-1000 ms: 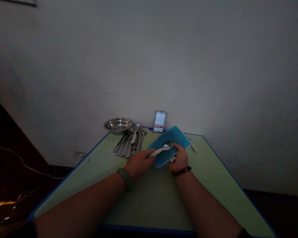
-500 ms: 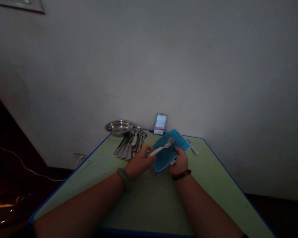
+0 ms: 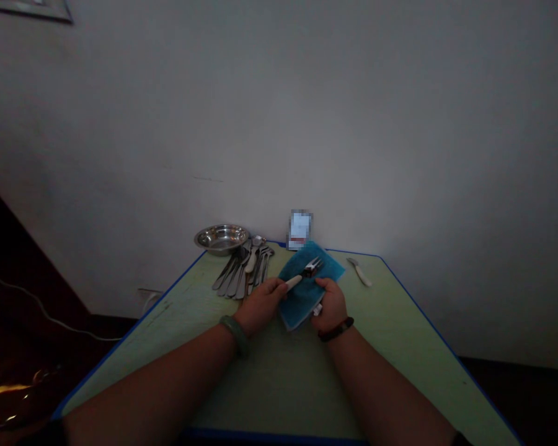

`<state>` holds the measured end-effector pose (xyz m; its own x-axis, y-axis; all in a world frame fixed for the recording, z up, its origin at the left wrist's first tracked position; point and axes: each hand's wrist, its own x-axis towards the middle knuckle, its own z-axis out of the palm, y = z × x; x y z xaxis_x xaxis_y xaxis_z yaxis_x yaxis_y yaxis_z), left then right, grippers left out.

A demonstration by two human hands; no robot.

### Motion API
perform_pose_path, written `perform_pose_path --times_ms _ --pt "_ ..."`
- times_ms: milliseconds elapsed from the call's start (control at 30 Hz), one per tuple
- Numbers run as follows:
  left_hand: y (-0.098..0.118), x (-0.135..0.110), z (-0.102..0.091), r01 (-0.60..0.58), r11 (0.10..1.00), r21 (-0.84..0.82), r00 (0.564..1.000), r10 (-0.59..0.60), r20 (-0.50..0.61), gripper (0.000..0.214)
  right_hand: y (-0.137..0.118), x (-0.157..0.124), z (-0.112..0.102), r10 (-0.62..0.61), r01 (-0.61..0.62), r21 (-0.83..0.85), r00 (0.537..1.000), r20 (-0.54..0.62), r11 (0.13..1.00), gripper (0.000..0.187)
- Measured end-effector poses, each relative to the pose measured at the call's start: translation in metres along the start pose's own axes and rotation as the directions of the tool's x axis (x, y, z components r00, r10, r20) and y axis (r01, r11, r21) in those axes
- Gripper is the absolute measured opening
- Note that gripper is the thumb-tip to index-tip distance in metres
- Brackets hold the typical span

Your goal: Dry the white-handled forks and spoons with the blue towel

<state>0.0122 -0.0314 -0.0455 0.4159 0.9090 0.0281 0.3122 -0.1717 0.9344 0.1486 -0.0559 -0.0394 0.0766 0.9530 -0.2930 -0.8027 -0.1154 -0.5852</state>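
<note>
My left hand is closed around the white handle of a metal fork. The fork's tines rest against a blue cloth. My right hand grips that cloth from the right side and holds it up over the green table. Both hands are close together at the middle of the table. A green bangle sits on my left wrist and a dark band on my right wrist.
A pile of several metal utensils lies at the table's far left, next to a steel bowl. One white-handled utensil lies at the far right. A small blurred box stands against the wall.
The cloth and both hands have shifted slightly left and toward me. The fork has turned in the cloth, and the utensil at the far right shows fully.
</note>
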Motion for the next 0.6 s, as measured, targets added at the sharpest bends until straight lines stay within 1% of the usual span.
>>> perform_pose_path --times_ms 100,167,300,433,533,600 --pt "0.004 -0.002 0.000 -0.026 0.996 0.084 0.997 0.032 -0.065 0.031 -0.001 -0.001 0.001 0.007 -0.007 0.010 1.000 -0.016 1.000 0.016" --pt "0.007 -0.002 0.000 -0.011 0.996 0.092 0.997 0.018 -0.069 0.031 -0.002 -0.002 0.001 0.001 -0.001 0.020 1.000 -0.020 1.000 0.017" --pt "0.006 -0.002 -0.001 0.028 0.998 0.059 0.999 -0.026 -0.039 0.029 -0.004 -0.002 0.000 -0.012 0.013 0.068 1.000 -0.015 0.998 0.016" --pt "0.002 0.000 -0.001 0.064 0.998 0.022 0.998 -0.063 -0.028 0.030 -0.006 0.001 -0.004 -0.072 0.073 0.096 0.997 -0.015 0.993 0.016" --pt "0.000 0.001 0.000 0.096 0.995 -0.039 0.995 -0.097 -0.013 0.028 -0.008 0.003 -0.006 -0.117 0.116 0.104 0.993 -0.003 0.988 0.020" --pt "0.000 0.001 0.001 0.120 0.989 -0.091 0.993 -0.121 -0.003 0.027 -0.012 0.004 -0.007 -0.149 0.151 0.109 0.989 -0.027 0.983 0.022"
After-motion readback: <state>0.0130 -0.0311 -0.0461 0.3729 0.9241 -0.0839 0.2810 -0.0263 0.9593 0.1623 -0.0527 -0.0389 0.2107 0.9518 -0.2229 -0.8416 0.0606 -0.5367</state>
